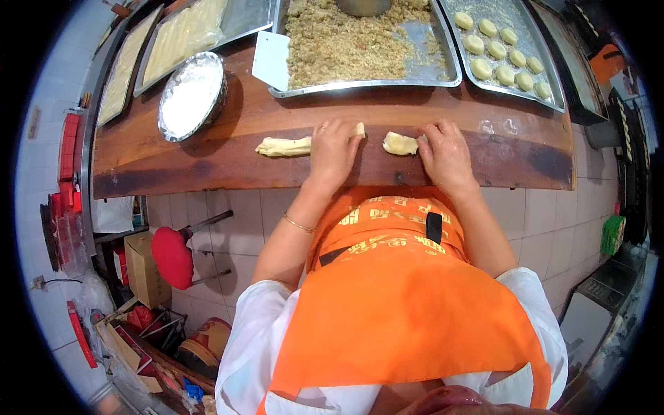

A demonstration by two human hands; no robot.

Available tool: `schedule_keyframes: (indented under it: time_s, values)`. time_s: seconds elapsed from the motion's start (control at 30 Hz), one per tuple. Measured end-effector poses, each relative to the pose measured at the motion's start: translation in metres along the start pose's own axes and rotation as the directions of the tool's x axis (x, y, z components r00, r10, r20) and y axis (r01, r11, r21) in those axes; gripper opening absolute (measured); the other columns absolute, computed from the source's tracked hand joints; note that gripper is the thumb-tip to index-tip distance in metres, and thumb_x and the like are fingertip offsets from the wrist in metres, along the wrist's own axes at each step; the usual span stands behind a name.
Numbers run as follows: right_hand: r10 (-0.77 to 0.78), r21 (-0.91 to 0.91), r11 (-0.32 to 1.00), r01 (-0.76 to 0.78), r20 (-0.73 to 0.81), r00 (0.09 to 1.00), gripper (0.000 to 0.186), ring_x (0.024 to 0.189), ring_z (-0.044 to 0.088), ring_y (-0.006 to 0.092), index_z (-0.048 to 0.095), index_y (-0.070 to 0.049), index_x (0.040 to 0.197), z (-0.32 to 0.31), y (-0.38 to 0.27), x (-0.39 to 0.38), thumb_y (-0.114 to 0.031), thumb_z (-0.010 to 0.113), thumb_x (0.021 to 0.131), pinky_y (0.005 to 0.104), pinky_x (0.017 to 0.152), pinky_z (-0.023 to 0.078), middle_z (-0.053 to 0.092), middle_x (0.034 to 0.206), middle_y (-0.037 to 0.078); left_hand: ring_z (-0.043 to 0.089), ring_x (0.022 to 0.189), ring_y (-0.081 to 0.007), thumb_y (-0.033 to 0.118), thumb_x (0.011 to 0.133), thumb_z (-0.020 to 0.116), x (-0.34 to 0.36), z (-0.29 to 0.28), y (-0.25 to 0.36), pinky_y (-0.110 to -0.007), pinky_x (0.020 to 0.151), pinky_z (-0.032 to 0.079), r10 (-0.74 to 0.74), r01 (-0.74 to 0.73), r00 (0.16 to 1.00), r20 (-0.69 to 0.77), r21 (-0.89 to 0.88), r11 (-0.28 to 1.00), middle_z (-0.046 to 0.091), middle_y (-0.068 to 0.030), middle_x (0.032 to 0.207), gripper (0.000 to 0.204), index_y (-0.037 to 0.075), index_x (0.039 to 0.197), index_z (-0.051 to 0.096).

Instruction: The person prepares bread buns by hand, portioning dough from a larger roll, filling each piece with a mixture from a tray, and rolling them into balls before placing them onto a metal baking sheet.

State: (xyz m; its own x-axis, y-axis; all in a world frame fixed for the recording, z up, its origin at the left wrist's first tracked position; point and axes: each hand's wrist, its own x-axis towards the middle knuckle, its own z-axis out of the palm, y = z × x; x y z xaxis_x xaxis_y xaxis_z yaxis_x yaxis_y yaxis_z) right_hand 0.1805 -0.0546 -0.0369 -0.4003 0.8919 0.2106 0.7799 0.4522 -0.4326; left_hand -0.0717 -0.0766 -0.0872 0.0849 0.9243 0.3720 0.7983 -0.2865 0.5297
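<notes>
Wooden surface [214, 166] spans the work zone above a tiled floor [238, 238], with a filling tray [373, 84] along its far side, a bowl [222, 97] of white powder to the left and a tray [531, 50] of dough rounds [496, 50] at far right. Governing relation, as judged: the long axis of the dough roll [285, 146] runs left to right, roughly parallel to the near edge, its right end angled slightly away from the person and directed toward the gap between the hands. Left hand [332, 147] is the nearer hand, positioned over the right portion of the roll; fingers are curled across it, grasping it from above. Most of the visible roll extends to the left of this hand; a short end projects beyond the fingers on the right. Short dough piece [400, 143] lies on the surface to the right of the roll, separated from it by bare wood. Right hand [446, 152] is located at the right end of this piece, fingers bent, with thumb and fingertips at its edge; whether they pinch the piece or only rest against it cannot be told.
</notes>
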Motion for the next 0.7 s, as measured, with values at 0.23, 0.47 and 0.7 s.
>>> schedule_keyframes:
  time_s: [0.23, 0.47, 0.7]
  values:
    - [-0.026, 0.208, 0.978, 0.014, 0.053, 0.998, 0.020, 0.096, 0.063, 0.0346, 0.066, -0.002, 0.102, 0.011, 0.028, 0.001, -0.001, 0.070, 0.082, 0.0442, 0.085, 0.051, 0.064, 0.099, 0.015, 0.052, 0.118, -0.0349, 0.007, 0.080, 0.071, -0.006, -0.017, 0.013, -0.047, 0.107, 0.034, 0.013, -0.015, 1.000, 0.026, 0.062, 0.998, 0.058, -0.0134, 0.123, 0.051, 0.005, 0.130, 0.058]
    - [-0.181, 0.374, 0.912, 0.167, 0.003, 0.983, 0.012, 0.090, 0.063, 0.0336, 0.066, -0.002, 0.093, 0.005, 0.002, 0.022, -0.002, 0.071, 0.082, 0.0413, 0.080, 0.053, 0.064, 0.092, 0.013, 0.050, 0.122, -0.0330, 0.009, 0.079, 0.074, -0.016, -0.028, 0.009, -0.048, 0.108, 0.031, -0.001, 0.003, 1.000, -0.024, 0.086, 0.996, 0.056, -0.0142, 0.125, 0.057, 0.005, 0.133, 0.056]
    - [-0.236, 0.335, 0.923, 0.189, 0.105, 0.966, 0.020, 0.106, 0.059, 0.0380, 0.067, -0.003, 0.105, 0.013, -0.030, 0.051, -0.011, 0.068, 0.087, 0.0451, 0.092, 0.048, 0.064, 0.111, 0.019, 0.053, 0.115, -0.0331, 0.004, 0.081, 0.073, -0.015, -0.042, 0.002, -0.047, 0.107, 0.031, -0.112, 0.103, 0.987, 0.111, 0.081, 0.991, 0.058, -0.0121, 0.114, 0.041, 0.005, 0.121, 0.062]
